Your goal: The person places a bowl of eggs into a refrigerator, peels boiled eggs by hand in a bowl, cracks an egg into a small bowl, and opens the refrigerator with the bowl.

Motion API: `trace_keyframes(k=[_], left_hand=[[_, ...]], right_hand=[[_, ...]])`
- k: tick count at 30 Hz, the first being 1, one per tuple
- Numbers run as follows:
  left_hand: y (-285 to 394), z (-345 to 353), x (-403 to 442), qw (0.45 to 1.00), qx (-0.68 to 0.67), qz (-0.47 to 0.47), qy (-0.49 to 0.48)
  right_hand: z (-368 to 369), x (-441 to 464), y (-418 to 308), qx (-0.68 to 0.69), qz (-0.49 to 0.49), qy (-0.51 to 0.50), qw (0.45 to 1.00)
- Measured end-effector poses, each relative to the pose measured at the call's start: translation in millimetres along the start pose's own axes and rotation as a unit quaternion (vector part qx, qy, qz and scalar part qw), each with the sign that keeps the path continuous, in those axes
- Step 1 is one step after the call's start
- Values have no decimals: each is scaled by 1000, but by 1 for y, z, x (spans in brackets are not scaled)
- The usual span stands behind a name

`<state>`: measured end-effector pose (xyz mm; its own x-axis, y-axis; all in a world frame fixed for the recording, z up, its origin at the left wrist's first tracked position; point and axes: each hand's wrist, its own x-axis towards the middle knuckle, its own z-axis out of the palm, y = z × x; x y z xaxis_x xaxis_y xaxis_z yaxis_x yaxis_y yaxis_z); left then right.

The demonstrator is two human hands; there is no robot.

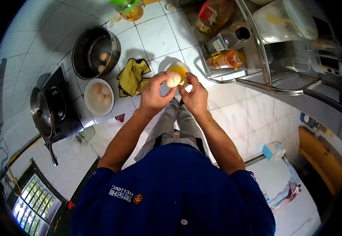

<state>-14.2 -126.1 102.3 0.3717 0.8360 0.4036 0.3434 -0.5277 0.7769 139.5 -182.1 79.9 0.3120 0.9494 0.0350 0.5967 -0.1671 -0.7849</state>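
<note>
My left hand (154, 93) is closed on an egg (173, 80), with a dark crack line on its shell. The egg is held over the near side of a small white bowl (171, 67) with yellow beaten-looking egg in it. Close beside the egg, my right hand (195, 96) has its thumb and fingers drawn together at the bowl's right edge. A small pale bit shows near those fingertips, but what they grip I cannot make out. A yellow-green cloth (131, 78) with dark edging lies left of the bowl.
A deep metal pot (76, 59) holds eggs, and a white bowl (87, 103) has several more in cloudy liquid. Further left a lidded pan (41, 112) stands on a black stove (70, 120). At right, a metal rack (266, 47) holds bottles (228, 59). A green-lidded jar (133, 12) stands behind.
</note>
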Motion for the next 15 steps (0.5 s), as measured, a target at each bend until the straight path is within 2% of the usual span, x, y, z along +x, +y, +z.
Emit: trace_keyframes(k=[3, 6, 8, 9, 13, 15], left_hand=[[-2, 5, -1, 999, -26, 6, 24], [-4, 12, -2, 998, -12, 29, 57], [-7, 17, -3, 999, 1, -17, 30], [-11, 22, -6, 994, -50, -96, 13], [-19, 30, -12, 991, -63, -119, 8], [-17, 31, -12, 986, -88, -133, 39]], right_hand=[[-2, 0, 3, 40, 16, -5, 999], [0, 1, 11, 20, 4, -10, 1000], [0, 1, 17, 24, 34, -30, 999], [1, 2, 19, 32, 45, -21, 998], [-1, 4, 23, 68, 73, -14, 995], [-4, 4, 23, 90, 86, -21, 992]])
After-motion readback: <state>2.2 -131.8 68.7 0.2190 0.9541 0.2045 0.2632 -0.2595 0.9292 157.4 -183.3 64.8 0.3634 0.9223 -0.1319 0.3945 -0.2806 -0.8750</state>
